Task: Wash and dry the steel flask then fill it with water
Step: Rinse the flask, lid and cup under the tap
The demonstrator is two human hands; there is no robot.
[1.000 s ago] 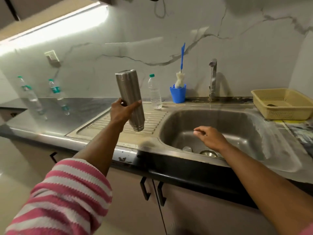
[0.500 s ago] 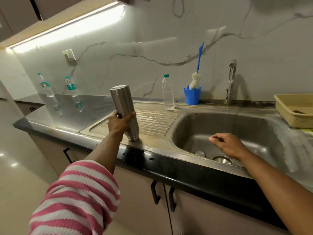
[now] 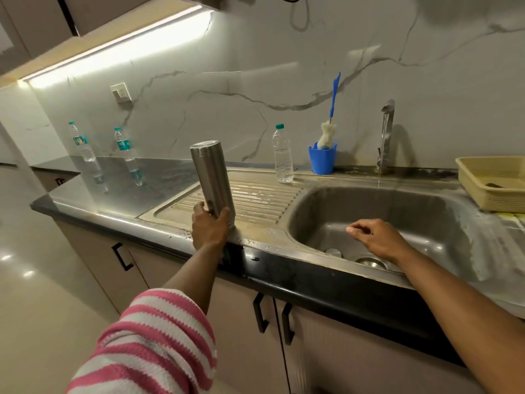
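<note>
Change since the earlier frames: the steel flask [image 3: 212,182] has come down from mid-air, where it was held tilted above the drainboard a second ago, and now stands nearly upright with its base at the front edge of the drainboard [image 3: 255,199]. The right hand has stayed over the basin throughout. Water runs from the tap [image 3: 387,132] in a thin stream, as it did half a second ago.

Steel flask: brushed metal, cap on, leaning slightly left at the top. Located on the ribbed drainboard, left of the sink [image 3: 318,211], near the counter's front lip.

Left hand [image 3: 209,227]: wrapped round the lower part of the flask, thumb on the right side, fingers curled behind the left side; the flask rises above the hand. Pink-and-white striped sleeve [image 3: 147,342] on the forearm.

Right hand [image 3: 377,237]: hovers above the sink basin, palm down, fingers loosely bent and close together, holding nothing; well apart from the flask.

Other items: clear plastic bottle [image 3: 282,153] at the back of the drainboard; blue cup [image 3: 322,157] holding a bottle brush [image 3: 331,120]; two water bottles [image 3: 85,147] on the counter at far left; beige basket [image 3: 494,186] right of the sink.
</note>
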